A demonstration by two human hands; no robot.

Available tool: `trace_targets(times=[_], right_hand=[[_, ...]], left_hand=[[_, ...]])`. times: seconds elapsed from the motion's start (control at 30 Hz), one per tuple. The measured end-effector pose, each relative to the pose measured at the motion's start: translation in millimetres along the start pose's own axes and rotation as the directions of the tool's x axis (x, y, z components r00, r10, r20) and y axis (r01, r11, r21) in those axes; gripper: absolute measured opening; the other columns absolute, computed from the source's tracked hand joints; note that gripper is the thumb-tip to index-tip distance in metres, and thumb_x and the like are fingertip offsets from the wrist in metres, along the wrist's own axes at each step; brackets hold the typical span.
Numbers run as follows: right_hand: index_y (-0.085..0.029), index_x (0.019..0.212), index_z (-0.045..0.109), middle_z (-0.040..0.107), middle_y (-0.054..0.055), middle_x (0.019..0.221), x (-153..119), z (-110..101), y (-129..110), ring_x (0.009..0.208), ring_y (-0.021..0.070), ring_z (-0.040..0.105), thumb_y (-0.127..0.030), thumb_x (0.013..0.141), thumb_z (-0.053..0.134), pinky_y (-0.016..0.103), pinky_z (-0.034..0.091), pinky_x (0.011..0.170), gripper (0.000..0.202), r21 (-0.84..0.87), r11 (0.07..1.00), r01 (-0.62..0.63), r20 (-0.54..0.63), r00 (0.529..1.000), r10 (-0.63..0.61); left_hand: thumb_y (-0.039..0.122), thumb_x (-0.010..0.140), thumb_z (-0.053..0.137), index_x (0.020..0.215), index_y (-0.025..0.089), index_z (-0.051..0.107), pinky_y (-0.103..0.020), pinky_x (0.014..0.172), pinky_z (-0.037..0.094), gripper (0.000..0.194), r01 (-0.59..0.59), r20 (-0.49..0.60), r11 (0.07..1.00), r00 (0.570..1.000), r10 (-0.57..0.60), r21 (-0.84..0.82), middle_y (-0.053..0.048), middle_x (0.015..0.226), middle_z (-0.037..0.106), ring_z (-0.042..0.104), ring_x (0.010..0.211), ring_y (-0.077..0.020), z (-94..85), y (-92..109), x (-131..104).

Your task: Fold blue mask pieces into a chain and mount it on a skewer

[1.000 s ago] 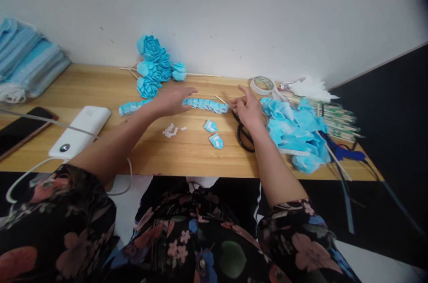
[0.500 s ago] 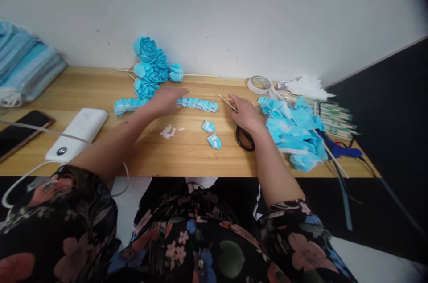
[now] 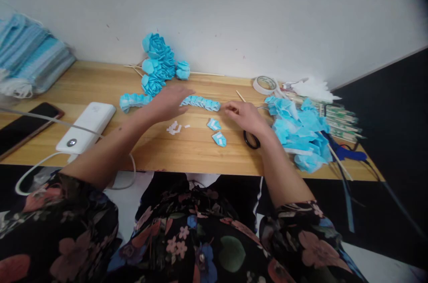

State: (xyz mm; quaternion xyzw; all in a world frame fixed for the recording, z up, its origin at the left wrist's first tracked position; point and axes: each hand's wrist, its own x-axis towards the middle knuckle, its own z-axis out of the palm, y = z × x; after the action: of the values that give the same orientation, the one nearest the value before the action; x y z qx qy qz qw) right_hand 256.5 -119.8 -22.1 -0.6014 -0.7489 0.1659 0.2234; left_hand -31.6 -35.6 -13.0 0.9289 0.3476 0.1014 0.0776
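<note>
A long row of overlapping light-blue folded petals [image 3: 202,103] lies across the table. My left hand [image 3: 172,101] is over the middle of this row, fingers stretched out, hiding part of it. My right hand [image 3: 242,114] is at the row's right end, with its fingertips bent together; what they hold, if anything, cannot be made out. A thin wooden stick [image 3: 240,96] pokes out behind my right hand, its lower part hidden. Two separate folded petals with white strips, an upper petal [image 3: 214,124] and a lower petal [image 3: 219,139], lie below the row, near small white strips [image 3: 174,128].
Blue flowers [image 3: 158,62] on sticks lie by the wall. To the right are a tape roll [image 3: 265,84], crumpled blue sheets [image 3: 299,127], black-handled scissors [image 3: 251,140] and wrapped sticks [image 3: 344,120]. A power bank [image 3: 87,127], phone [image 3: 28,127] and stacked masks [image 3: 33,58] are left.
My right hand has moved left to the end of the petal row. The stick now shows behind that hand rather than at its fingertips. My left hand stays over the row; the view has shifted slightly.
</note>
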Motion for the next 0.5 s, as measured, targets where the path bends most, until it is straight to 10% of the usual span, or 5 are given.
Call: trace_targets(times=[0.27, 0.5], right_hand=[[-0.023, 0.106, 0.074, 0.077, 0.005, 0.108, -10, 1, -6, 0.094, 0.0253, 0.071, -0.026, 0.09, 0.058, 0.037, 0.051, 0.085, 0.023, 0.034, 0.998, 0.053, 0.212, 0.976, -0.059], [-0.024, 0.097, 0.071, 0.076, 0.002, 0.093, 7, -1, -12, 0.082, 0.0202, 0.069, -0.024, 0.085, 0.061, 0.032, 0.049, 0.075, 0.016, -0.02, 1.0, 0.016, 0.354, 0.935, -0.007]], left_hand=[[0.032, 0.097, 0.053, 0.137, 0.023, 0.06, -0.044, 0.112, 0.044, 0.041, -0.075, 0.07, 0.974, 0.993, 0.092, -0.216, -0.011, 0.14, 0.064, 0.059, 0.128, -0.0265, -22.4, 57, -86], [0.037, 0.1, 0.048, 0.131, 0.023, 0.065, -0.048, 0.11, 0.048, 0.038, 0.147, -0.015, 0.963, 0.988, -0.154, -0.226, -0.011, 0.134, 0.068, 0.062, 0.124, -0.0284, -9.8, 30, -148]])
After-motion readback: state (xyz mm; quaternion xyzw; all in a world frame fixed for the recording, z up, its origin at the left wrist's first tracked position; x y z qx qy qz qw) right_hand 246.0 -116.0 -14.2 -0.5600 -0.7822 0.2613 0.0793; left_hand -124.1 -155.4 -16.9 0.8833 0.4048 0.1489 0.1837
